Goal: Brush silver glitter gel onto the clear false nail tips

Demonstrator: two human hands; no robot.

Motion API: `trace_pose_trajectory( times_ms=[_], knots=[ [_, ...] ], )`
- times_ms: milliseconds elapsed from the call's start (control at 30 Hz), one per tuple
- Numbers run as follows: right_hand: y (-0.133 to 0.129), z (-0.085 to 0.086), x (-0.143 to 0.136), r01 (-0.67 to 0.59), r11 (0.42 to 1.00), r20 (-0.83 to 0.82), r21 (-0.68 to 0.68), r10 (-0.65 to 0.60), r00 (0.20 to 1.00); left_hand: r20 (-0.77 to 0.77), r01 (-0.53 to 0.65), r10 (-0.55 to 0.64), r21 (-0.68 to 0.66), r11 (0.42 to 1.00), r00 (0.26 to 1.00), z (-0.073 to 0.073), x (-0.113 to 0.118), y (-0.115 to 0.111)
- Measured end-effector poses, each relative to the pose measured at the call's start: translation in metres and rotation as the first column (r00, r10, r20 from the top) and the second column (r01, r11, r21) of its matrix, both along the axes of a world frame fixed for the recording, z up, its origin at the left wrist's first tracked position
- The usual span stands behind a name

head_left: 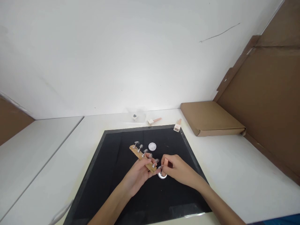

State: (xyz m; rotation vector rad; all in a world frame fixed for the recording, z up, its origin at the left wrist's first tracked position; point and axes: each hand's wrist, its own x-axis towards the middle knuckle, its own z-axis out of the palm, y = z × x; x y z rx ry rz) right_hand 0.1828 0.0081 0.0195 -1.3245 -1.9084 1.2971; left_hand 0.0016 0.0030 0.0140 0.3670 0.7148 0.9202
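Observation:
My left hand (138, 176) is closed around a wooden strip (135, 150) that carries several clear nail tips (141, 146) on small metal stands. The strip slants down toward my right hand (177, 170), whose fingers are wrapped around a peach-coloured nail polish brush cap (166, 162). Its lower end is mostly hidden by my fingers, over a small round silvery dish (162, 176). My left fingertips reach the edge of that dish. A round white lid or dish (152, 146) lies just beyond the strip.
Under my hands is a black mat (112, 184) on a white table (234, 175). Two small bottles with peach caps, one bottle (150, 122) and another bottle (177, 127), lie behind. A clear tray (140, 117) sits near the wall. A flat cardboard box (211, 117) lies right.

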Motion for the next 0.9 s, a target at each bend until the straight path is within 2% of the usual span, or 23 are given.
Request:
trace_pose_trajectory(
  times_ms=[167, 300, 433, 567, 733, 900],
  knots=[
    [0.001, -0.004, -0.001, 0.005, 0.999, -0.018, 0.04, -0.005, 1.0, -0.027, -0.005, 0.005, 0.024, 1.0, 1.0, 0.001, 0.0, 0.001],
    [0.003, 0.0, -0.003, 0.136, 0.988, -0.133, 0.076, -0.125, 0.983, -0.062, -0.017, 0.019, 0.039, 0.999, 0.998, 0.001, -0.002, 0.0],
    [0.004, 0.004, -0.003, 0.274, 0.961, -0.308, -0.023, -0.268, 0.913, -0.071, -0.018, 0.023, 0.065, 0.998, 0.997, -0.002, -0.005, -0.003],
    [0.004, 0.004, -0.003, 0.346, 0.923, -0.473, -0.169, -0.384, 0.793, -0.092, -0.015, 0.029, 0.144, 0.989, 0.995, -0.008, -0.007, -0.005],
    [0.002, 0.005, -0.002, 0.273, 0.916, -0.643, -0.294, -0.4, 0.653, -0.12, 0.021, 0.001, 0.176, 0.984, 0.993, -0.008, -0.008, -0.005],
    [-0.001, 0.005, 0.0, 0.165, 0.951, -0.73, -0.262, -0.307, 0.611, -0.125, 0.072, -0.045, 0.219, 0.973, 0.991, -0.004, -0.007, -0.008]
  ],
)
